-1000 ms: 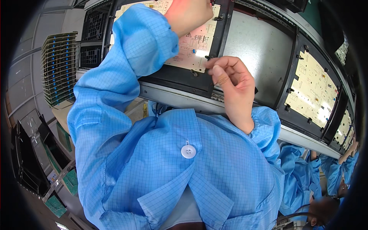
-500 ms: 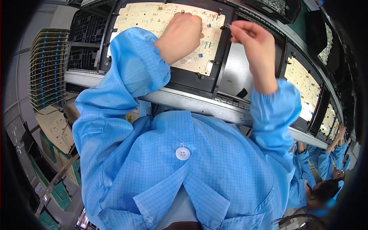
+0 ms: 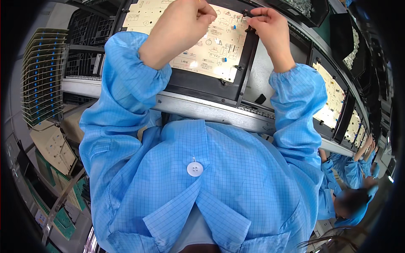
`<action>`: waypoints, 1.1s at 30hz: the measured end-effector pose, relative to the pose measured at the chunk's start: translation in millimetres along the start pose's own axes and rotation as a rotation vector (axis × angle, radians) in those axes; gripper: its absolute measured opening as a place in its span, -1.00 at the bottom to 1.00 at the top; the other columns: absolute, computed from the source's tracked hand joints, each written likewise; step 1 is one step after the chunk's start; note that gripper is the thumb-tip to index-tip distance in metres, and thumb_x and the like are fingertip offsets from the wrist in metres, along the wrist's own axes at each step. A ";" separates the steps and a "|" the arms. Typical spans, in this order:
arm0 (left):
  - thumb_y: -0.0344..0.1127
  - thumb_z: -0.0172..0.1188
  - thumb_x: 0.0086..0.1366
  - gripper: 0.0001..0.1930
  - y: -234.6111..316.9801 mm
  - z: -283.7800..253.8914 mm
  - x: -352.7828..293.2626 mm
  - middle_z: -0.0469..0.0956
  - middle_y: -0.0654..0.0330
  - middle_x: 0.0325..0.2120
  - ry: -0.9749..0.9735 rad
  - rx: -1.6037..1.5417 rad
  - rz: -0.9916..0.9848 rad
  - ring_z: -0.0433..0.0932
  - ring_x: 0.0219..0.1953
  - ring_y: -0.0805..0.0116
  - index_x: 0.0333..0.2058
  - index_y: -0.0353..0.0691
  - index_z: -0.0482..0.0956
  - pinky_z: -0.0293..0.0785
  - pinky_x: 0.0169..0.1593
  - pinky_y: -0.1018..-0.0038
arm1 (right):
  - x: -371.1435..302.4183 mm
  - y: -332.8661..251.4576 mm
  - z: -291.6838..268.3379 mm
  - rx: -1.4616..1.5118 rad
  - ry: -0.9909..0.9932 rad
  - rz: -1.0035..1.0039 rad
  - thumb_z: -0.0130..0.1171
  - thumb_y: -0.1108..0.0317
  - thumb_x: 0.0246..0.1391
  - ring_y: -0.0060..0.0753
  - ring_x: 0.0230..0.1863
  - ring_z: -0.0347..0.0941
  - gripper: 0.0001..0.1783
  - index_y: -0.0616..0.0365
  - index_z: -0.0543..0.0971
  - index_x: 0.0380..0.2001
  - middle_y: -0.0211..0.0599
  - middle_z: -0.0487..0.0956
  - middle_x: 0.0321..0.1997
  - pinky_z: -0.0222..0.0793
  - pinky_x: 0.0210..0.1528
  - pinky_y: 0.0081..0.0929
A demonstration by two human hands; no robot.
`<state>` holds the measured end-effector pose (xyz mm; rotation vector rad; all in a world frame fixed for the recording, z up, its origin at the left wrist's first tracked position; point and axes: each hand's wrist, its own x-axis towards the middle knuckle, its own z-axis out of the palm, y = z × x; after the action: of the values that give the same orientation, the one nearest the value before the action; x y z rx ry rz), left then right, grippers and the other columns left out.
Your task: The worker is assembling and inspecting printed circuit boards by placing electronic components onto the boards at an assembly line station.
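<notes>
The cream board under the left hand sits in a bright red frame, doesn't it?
Not quite: the frame is black, not red, as the head view shows. The cream board under the left hand does sit in it.

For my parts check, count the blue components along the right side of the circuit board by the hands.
2: an upper blue component near the right hand, a lower blue component; more may be hidden.

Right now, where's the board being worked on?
In the head view, the cream board lies top centre in a black frame, partly beneath the left hand.
</notes>
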<state>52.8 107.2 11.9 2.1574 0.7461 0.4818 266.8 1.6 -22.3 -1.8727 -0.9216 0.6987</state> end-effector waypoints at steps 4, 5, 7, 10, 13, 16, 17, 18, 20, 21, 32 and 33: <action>-0.43 0.21 0.24 -0.82 42.4 -17.5 -7.0 0.62 0.01 -0.51 -0.013 -0.106 -0.190 0.61 -0.44 0.33 -0.26 -0.45 0.62 0.51 -0.30 0.45 | 7.1 2.6 18.2 -0.096 0.204 -0.082 0.35 0.44 -0.04 -0.42 -0.48 0.54 -0.77 0.24 0.53 -0.30 -0.26 0.62 -0.48 0.44 -0.37 -0.46; -0.43 0.21 0.24 -0.82 38.9 -16.5 -8.1 0.62 0.01 -0.51 -0.015 -0.110 -0.193 0.61 -0.44 0.33 -0.26 -0.45 0.62 0.51 -0.30 0.45 | 4.1 -5.5 21.8 -0.159 0.314 -0.089 0.36 0.50 -0.13 -0.42 -0.57 0.50 -0.71 0.19 0.46 -0.34 -0.28 0.56 -0.58 0.44 -0.44 -0.45; -0.48 0.18 0.26 -0.83 33.1 -17.1 -12.9 0.64 0.10 -0.48 0.032 -0.241 -0.178 0.58 -0.43 0.45 -0.22 -0.47 0.61 0.49 -0.31 0.51 | 2.6 -14.7 22.9 -0.223 0.324 -0.053 0.34 0.51 -0.17 -0.39 -0.55 0.52 -0.68 0.18 0.44 -0.32 -0.27 0.57 -0.57 0.45 -0.43 -0.43; -0.48 0.19 0.27 -0.83 22.0 -19.7 -16.8 0.64 0.12 -0.45 0.043 -0.279 -0.153 0.58 -0.41 0.48 -0.23 -0.48 0.62 0.49 -0.31 0.53 | 0.2 -32.0 22.8 -0.279 0.316 0.044 0.29 0.51 -0.21 -0.31 -0.50 0.57 -0.67 0.18 0.42 -0.31 -0.22 0.58 -0.53 0.47 -0.41 -0.39; -0.48 0.20 0.26 -0.83 13.6 -17.7 -17.9 0.64 0.12 -0.46 0.044 -0.283 -0.179 0.58 -0.42 0.48 -0.23 -0.48 0.63 0.49 -0.31 0.54 | -3.0 -45.1 23.1 -0.277 0.309 0.111 0.24 0.51 -0.22 -0.21 -0.44 0.59 -0.69 0.21 0.43 -0.32 -0.13 0.60 -0.45 0.49 -0.35 -0.34; -0.48 0.21 0.25 -0.83 18.8 -19.9 -18.8 0.65 0.13 -0.48 0.045 -0.225 -0.224 0.57 -0.43 0.48 -0.25 -0.49 0.64 0.49 -0.32 0.54 | -4.7 -49.5 25.3 -0.370 0.348 0.075 0.19 0.50 -0.19 -0.04 -0.37 0.60 -0.71 0.24 0.43 -0.31 0.01 0.61 -0.38 0.50 -0.25 -0.24; -0.48 0.21 0.25 -0.83 18.7 -20.4 -19.1 0.65 0.13 -0.48 0.039 -0.225 -0.222 0.57 -0.43 0.48 -0.25 -0.49 0.64 0.49 -0.32 0.54 | -5.4 -50.3 26.4 -0.458 0.370 0.029 0.16 0.50 -0.18 0.06 -0.33 0.60 -0.72 0.26 0.43 -0.30 0.09 0.61 -0.35 0.50 -0.20 -0.18; -0.49 0.21 0.25 -0.84 18.0 -21.0 -20.2 0.65 0.13 -0.48 0.043 -0.224 -0.232 0.57 -0.44 0.48 -0.25 -0.48 0.65 0.49 -0.32 0.54 | -7.9 -51.9 29.8 -0.457 0.372 0.034 0.16 0.50 -0.18 0.06 -0.33 0.60 -0.72 0.26 0.43 -0.30 0.09 0.61 -0.35 0.50 -0.20 -0.18; -0.49 0.21 0.25 -0.84 16.1 -21.1 -20.9 0.65 0.14 -0.48 0.041 -0.220 -0.240 0.57 -0.44 0.48 -0.25 -0.48 0.65 0.49 -0.32 0.54 | -13.4 -55.1 37.1 -0.659 0.408 -0.073 0.15 0.49 -0.15 0.19 -0.25 0.57 -0.70 0.26 0.43 -0.26 0.16 0.60 -0.34 0.46 -0.15 -0.05; -0.47 0.21 0.23 -0.84 15.7 -20.9 -21.3 0.65 0.09 -0.51 0.070 -0.231 -0.209 0.58 -0.47 0.44 -0.28 -0.48 0.66 0.49 -0.35 0.50 | -12.4 -52.8 38.6 -0.656 0.412 -0.071 0.15 0.49 -0.15 0.19 -0.25 0.57 -0.70 0.26 0.43 -0.26 0.16 0.60 -0.34 0.46 -0.15 -0.05; -0.33 0.28 0.28 -0.74 -15.9 -32.7 -10.8 0.67 0.18 -0.43 -0.014 0.011 -0.095 0.57 -0.41 0.56 -0.13 -0.37 0.68 0.50 -0.30 0.58 | -69.7 -21.0 52.8 -0.550 0.068 -0.418 0.36 0.33 -0.01 0.03 -0.35 0.55 -0.77 0.26 0.59 -0.36 -0.06 0.61 -0.43 0.46 -0.26 -0.20; -0.33 0.28 0.28 -0.77 -15.7 -28.4 -2.0 0.66 0.16 -0.46 -0.040 0.023 -0.096 0.58 -0.43 0.52 -0.20 -0.38 0.68 0.50 -0.33 0.55 | -72.3 -14.9 58.9 -0.548 0.075 -0.420 0.36 0.33 -0.01 0.03 -0.35 0.55 -0.77 0.26 0.59 -0.36 -0.06 0.61 -0.43 0.46 -0.26 -0.20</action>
<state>30.1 129.9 17.0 2.1347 0.8325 0.3807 176.4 -25.2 -27.6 -2.0461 -1.5077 0.1194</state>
